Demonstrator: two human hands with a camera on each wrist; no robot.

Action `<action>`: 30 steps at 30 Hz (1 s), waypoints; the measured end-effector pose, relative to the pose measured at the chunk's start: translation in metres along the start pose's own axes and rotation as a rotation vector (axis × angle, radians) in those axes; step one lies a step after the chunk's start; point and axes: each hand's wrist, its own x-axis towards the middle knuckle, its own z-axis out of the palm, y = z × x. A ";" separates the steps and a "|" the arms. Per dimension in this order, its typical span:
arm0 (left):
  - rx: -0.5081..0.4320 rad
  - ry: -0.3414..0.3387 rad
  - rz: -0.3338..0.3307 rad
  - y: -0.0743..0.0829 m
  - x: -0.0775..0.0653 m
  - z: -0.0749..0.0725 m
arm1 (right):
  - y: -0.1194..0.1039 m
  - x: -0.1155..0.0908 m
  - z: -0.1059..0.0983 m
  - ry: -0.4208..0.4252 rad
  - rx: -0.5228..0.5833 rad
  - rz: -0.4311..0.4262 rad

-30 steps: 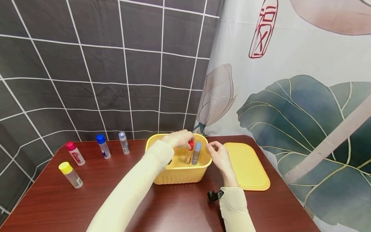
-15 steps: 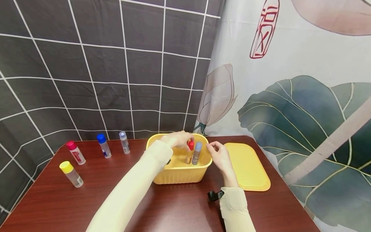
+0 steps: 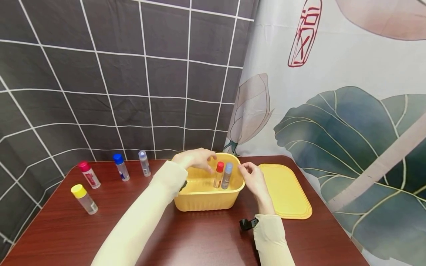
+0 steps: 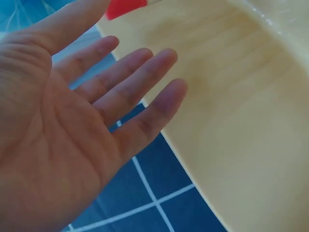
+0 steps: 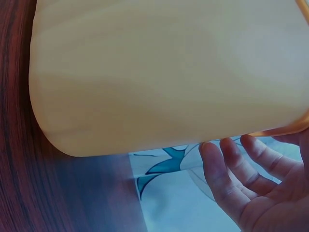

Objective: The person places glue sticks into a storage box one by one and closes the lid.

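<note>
A yellow plastic bin (image 3: 206, 201) stands on the table. Inside it, near its right end, a small red-capped bottle (image 3: 218, 175) and a light-blue-capped bottle (image 3: 227, 176) stand upright side by side. My left hand (image 3: 196, 159) hovers over the bin's left part, fingers spread and apart from the red cap; the left wrist view shows its bare palm (image 4: 58, 130). At the bin's right end my right hand (image 3: 254, 181) holds the rim, with fingertips against the outer wall just below it in the right wrist view.
On the left of the table (image 3: 199, 240) stand bottles with yellow (image 3: 84, 199), dark pink (image 3: 90, 175), blue (image 3: 121, 168) and pale (image 3: 144, 163) caps. A flat yellow lid (image 3: 286, 192) lies right of the bin. A grid-patterned cloth (image 3: 116, 74) hangs behind.
My left hand has let go of the red-capped bottle and moved left, its fingers opening. The bottle stays standing in the bin. My right hand keeps its place at the rim.
</note>
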 end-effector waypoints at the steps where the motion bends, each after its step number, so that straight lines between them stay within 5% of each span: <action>1: -0.006 0.008 0.007 -0.002 -0.003 -0.001 | 0.000 0.000 0.000 -0.001 0.003 0.000; 9: -0.103 0.080 0.068 -0.017 -0.030 -0.011 | 0.000 0.001 0.000 0.007 -0.003 -0.003; 17: -0.216 0.177 0.047 -0.040 -0.071 -0.012 | -0.001 0.000 0.000 -0.003 0.000 0.010; 30: -0.287 0.361 -0.018 -0.086 -0.145 0.007 | -0.001 0.000 0.000 -0.004 0.002 0.001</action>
